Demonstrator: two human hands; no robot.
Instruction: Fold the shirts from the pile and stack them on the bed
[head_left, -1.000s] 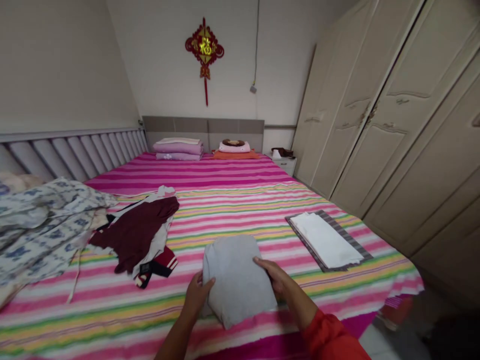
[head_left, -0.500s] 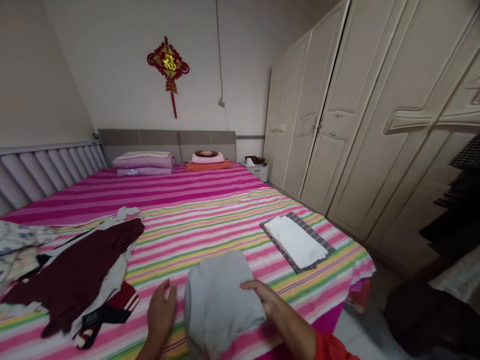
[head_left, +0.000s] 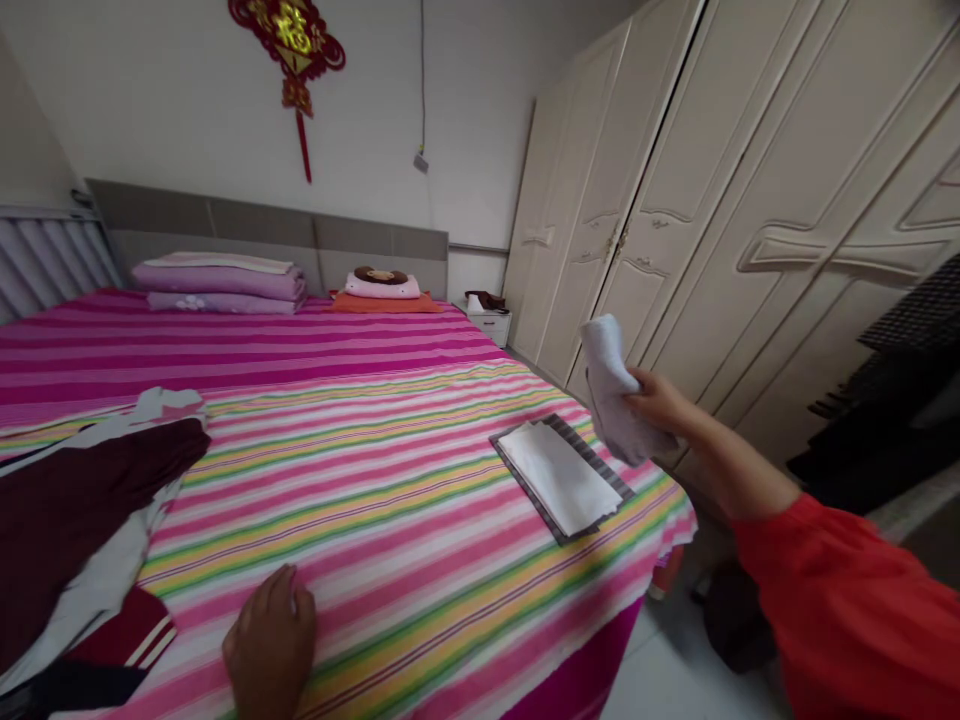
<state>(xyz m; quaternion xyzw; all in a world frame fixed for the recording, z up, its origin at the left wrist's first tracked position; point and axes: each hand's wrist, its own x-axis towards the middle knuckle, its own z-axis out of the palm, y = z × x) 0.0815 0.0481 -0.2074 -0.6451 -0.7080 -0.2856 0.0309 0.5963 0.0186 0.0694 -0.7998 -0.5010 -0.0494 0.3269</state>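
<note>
My right hand (head_left: 660,403) grips a folded light grey garment (head_left: 611,385), lifted over the right side of the bed near the wardrobe. Fingers and thumb pinch it at its right edge, and it bends, with one end up. Below and to its left, a folded white cloth (head_left: 562,475) lies on a folded dark grey striped cloth (head_left: 556,530). Close to the bed's front edge, my left hand (head_left: 271,635) rests over the striped sheet (head_left: 390,500), fingers curled in and nothing visible in them. Left of it lies a loose maroon garment (head_left: 82,510) over grey ones.
A dark red and black piece with white stripes (head_left: 142,625) lies in the left pile. Folded purple quilts (head_left: 225,285) and a pink pillow (head_left: 382,288) sit by the headboard (head_left: 262,215). The wardrobe (head_left: 675,230) stands on the right, dark clothes (head_left: 892,380) beside it.
My right hand has lifted the grey garment off the front of the bed and carried it right. My left hand has moved away from it, and its fingers have curled. The view has turned.
</note>
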